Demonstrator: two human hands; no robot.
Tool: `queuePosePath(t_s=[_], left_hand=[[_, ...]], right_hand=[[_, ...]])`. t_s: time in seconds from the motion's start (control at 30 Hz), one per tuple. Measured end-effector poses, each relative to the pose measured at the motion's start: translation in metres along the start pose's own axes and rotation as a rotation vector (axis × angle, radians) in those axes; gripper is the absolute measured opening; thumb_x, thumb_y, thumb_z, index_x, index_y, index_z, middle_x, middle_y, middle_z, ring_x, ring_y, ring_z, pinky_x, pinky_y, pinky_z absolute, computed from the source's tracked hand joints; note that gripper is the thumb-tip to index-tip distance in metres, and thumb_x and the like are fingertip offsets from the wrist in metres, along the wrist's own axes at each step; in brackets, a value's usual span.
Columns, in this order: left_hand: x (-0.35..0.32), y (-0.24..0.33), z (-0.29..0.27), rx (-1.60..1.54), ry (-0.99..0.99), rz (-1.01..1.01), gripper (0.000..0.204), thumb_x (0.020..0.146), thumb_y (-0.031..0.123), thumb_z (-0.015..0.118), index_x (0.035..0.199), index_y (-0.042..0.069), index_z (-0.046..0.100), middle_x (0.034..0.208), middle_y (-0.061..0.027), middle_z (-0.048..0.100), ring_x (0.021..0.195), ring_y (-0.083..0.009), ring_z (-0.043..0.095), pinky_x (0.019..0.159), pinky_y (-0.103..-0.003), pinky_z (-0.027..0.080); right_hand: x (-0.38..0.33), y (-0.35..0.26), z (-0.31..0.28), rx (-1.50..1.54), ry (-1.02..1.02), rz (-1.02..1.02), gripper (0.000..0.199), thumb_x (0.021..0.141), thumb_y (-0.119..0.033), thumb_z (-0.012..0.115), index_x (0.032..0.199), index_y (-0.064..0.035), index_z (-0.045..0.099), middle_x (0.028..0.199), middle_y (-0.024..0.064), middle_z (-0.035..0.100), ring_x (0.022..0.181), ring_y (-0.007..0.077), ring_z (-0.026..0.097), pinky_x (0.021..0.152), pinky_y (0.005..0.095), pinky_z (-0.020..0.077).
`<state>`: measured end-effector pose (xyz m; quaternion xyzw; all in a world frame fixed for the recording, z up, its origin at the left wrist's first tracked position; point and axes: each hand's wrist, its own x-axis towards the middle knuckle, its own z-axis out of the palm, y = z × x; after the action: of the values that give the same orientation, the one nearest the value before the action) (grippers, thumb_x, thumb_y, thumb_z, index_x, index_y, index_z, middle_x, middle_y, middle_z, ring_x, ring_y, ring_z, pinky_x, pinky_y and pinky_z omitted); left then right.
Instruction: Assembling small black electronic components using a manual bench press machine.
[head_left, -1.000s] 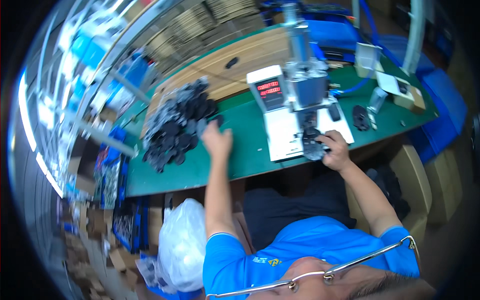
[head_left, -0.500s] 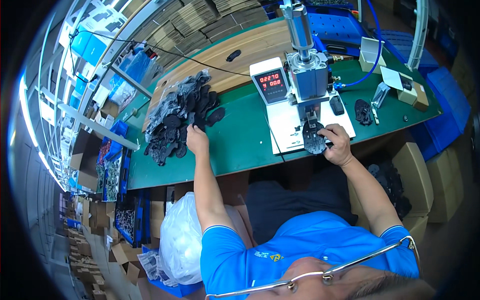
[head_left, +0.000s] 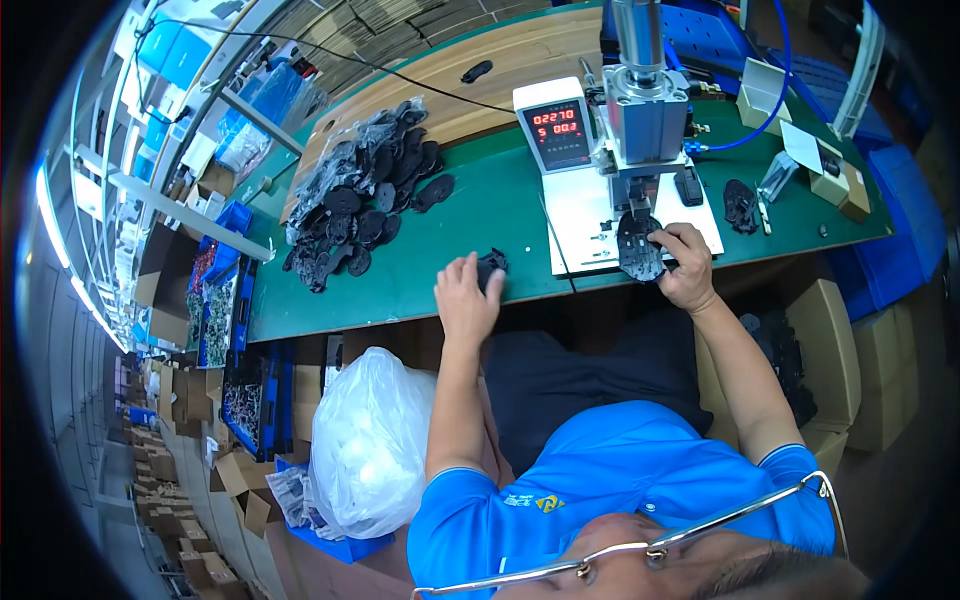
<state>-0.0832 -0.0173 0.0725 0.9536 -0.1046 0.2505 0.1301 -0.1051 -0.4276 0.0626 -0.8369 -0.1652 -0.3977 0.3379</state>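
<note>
The person sits at a green worktable (head_left: 440, 240) with both arms stretched forward. The left hand (head_left: 466, 298) rests at the near edge of the table, fingers curled over a small black plastic part (head_left: 492, 268) that pokes out at about one o'clock from the knuckles; the grip looks closed on it, though the fingers hide most of the piece. The right hand (head_left: 686, 268) is closed on a flat, round black part (head_left: 638, 245), thumb and fingers pinching its right rim, and holds it on the white base plate (head_left: 590, 225) directly beneath the head of a small grey press machine (head_left: 645, 110). That part lies at about nine o'clock from the right hand, touching it.

At about ten o'clock from the left hand, well apart from it, a loose heap of similar black parts (head_left: 365, 195) spreads over clear plastic wrap. A white counter box with red digits (head_left: 553, 135) stands just beside the press, at its nine o'clock. To the right of the base plate lies another small cluster of black pieces (head_left: 741, 205) (too small to make out in detail). A white plastic bag (head_left: 370, 440) sits on the floor at about seven o'clock from the left hand, near the person's knee.
</note>
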Motion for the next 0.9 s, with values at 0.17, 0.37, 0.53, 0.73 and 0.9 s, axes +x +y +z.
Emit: queuePosePath(t_s=[0.17, 0.37, 0.53, 0.73, 0.9], left_hand=[[-0.046, 0.021, -0.008, 0.093, -0.039, 0.104, 0.069, 0.096, 0.041, 0.089, 0.147, -0.001, 0.068, 0.150, -0.0213, 0.068, 0.143, -0.0456, 0.060, 0.122, -0.057, 0.047], [-0.060, 0.010, -0.015, -0.265, 0.066, 0.179, 0.045, 0.085, -0.010, 0.075, 0.128, 0.001, 0.075, 0.125, -0.0183, 0.079, 0.126, -0.0413, 0.072, 0.109, -0.053, 0.059], [-0.020, 0.083, -0.046, -0.372, 0.224, 0.348, 0.050, 0.078, -0.016, 0.070, 0.124, 0.002, 0.079, 0.123, -0.0137, 0.082, 0.117, -0.0398, 0.074, 0.102, -0.050, 0.061], [0.016, 0.140, -0.002, -0.574, 0.211, 0.669, 0.056, 0.073, -0.017, 0.073, 0.126, 0.001, 0.079, 0.128, -0.0159, 0.081, 0.113, -0.0396, 0.077, 0.097, -0.049, 0.065], [0.043, 0.172, 0.028, -0.522, 0.216, 0.762, 0.038, 0.087, -0.005, 0.077, 0.125, 0.000, 0.078, 0.129, -0.0156, 0.081, 0.119, -0.0396, 0.078, 0.099, -0.048, 0.068]], right_hand=[[-0.003, 0.003, 0.011, 0.043, -0.004, 0.014, 0.040, 0.072, -0.007, 0.082, 0.112, -0.0078, 0.084, 0.110, 0.0150, 0.073, 0.103, 0.0390, 0.072, 0.092, 0.0480, 0.0586], [0.002, -0.003, 0.007, 0.047, 0.014, 0.009, 0.037, 0.073, -0.008, 0.084, 0.109, -0.0084, 0.085, 0.108, 0.0121, 0.074, 0.101, 0.0355, 0.073, 0.091, 0.0462, 0.0581], [0.003, 0.002, -0.007, 0.341, 0.018, 0.310, 0.036, 0.079, 0.001, 0.083, 0.114, -0.0020, 0.082, 0.111, 0.0137, 0.075, 0.103, 0.0325, 0.075, 0.095, 0.0405, 0.0587], [-0.036, -0.004, -0.056, 0.342, 0.086, 0.395, 0.042, 0.078, 0.011, 0.081, 0.119, 0.0011, 0.078, 0.115, 0.0142, 0.075, 0.108, 0.0311, 0.075, 0.100, 0.0369, 0.0581], [-0.129, 0.026, -0.133, 0.063, 0.172, 0.577, 0.043, 0.079, 0.013, 0.072, 0.119, 0.0002, 0.079, 0.116, 0.0122, 0.075, 0.114, 0.0292, 0.076, 0.105, 0.0360, 0.0572]])
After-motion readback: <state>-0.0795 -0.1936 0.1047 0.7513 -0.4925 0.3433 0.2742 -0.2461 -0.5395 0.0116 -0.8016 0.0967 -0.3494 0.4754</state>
